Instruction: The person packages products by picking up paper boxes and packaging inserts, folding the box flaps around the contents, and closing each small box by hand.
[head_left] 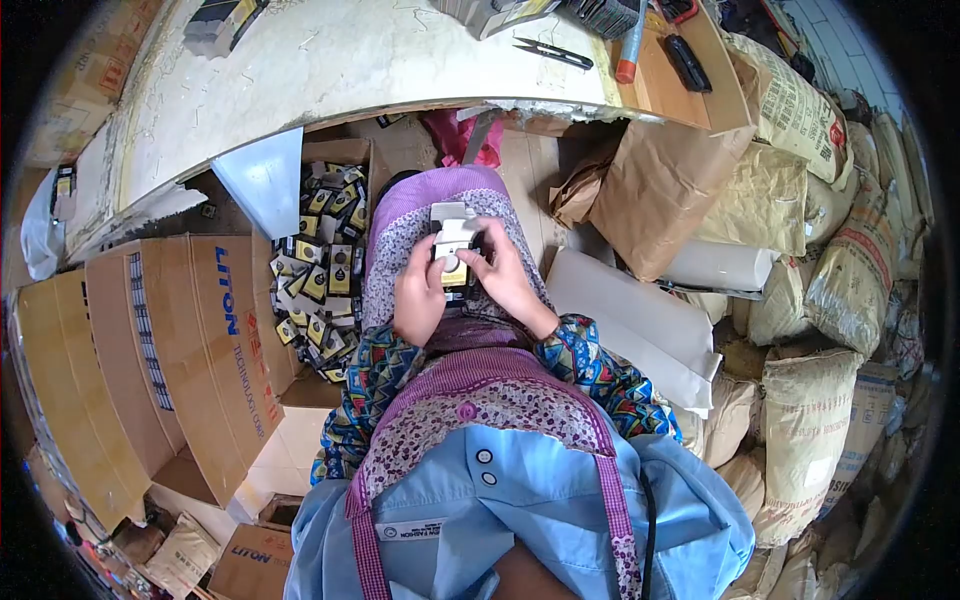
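Note:
Above my lap, a small yellow, black and white cardboard box point(455, 268) is held between both hands, its white flaps standing up at the far end. My left hand point(420, 297) grips the box's left side, thumb near its front face. On the other side my right hand point(506, 283) closes round it, with the thumb on the yellow face and fingers at the flaps. What is inside the box cannot be made out. Left of my knees, an open carton point(372, 160) contains many similar small boxes point(340, 268).
Ahead is a worktable point(390, 50) with thread snips point(553, 52), a tube with an orange end point(628, 50) and stacked cards point(605, 15). A large carton point(215, 330) stands open at left. Brown paper point(655, 190), white rolls point(635, 320) and sacks point(810, 430) crowd the right.

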